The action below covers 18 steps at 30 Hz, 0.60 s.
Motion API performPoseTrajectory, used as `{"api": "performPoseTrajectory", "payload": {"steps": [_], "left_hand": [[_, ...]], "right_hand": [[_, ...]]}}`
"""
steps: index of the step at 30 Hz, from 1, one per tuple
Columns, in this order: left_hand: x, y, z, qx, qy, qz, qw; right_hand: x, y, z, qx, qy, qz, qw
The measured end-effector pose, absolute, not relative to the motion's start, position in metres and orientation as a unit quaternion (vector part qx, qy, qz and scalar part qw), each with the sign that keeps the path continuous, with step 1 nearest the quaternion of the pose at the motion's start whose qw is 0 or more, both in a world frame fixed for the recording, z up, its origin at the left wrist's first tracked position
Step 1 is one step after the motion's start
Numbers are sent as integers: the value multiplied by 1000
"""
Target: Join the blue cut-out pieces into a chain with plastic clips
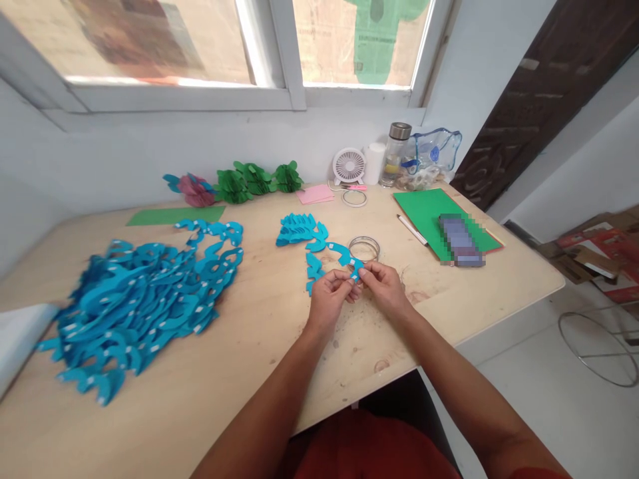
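Note:
My right hand (384, 285) pinches the end of a blue curved strip (355, 266) between thumb and fingertips. Close beside it, my left hand (332, 293) is closed at the same end, its fingertips partly hiding the strip. Small white squares dot the strip, which arcs back to the left over the table. More joined blue pieces (314, 265) lie just behind my left hand. A bunched blue stack (299, 229) sits beyond them. Two or so thin rings (364, 249) rest on the table behind my hands.
At left lies a large heap of blue curved pieces (150, 299). Green paper puffs (252, 181), a small fan (349, 165) and a glass bottle (397, 154) line the wall. To the right are a white pen (412, 230), green sheets (424, 203) and a blurred-out phone (460, 241).

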State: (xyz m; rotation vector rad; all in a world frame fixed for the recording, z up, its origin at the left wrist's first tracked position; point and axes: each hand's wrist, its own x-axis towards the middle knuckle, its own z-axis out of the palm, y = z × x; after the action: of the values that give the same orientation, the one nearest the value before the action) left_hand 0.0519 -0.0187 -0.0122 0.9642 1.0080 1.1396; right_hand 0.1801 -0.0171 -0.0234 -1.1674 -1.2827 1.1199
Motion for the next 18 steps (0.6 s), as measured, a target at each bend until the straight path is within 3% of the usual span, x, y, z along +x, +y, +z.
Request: {"api": "performPoseTrajectory", "payload": {"steps": [18], "left_hand": [[51, -15, -14, 384, 447, 548, 594]], "right_hand": [[180, -21, -23, -565, -591, 328, 474]]}}
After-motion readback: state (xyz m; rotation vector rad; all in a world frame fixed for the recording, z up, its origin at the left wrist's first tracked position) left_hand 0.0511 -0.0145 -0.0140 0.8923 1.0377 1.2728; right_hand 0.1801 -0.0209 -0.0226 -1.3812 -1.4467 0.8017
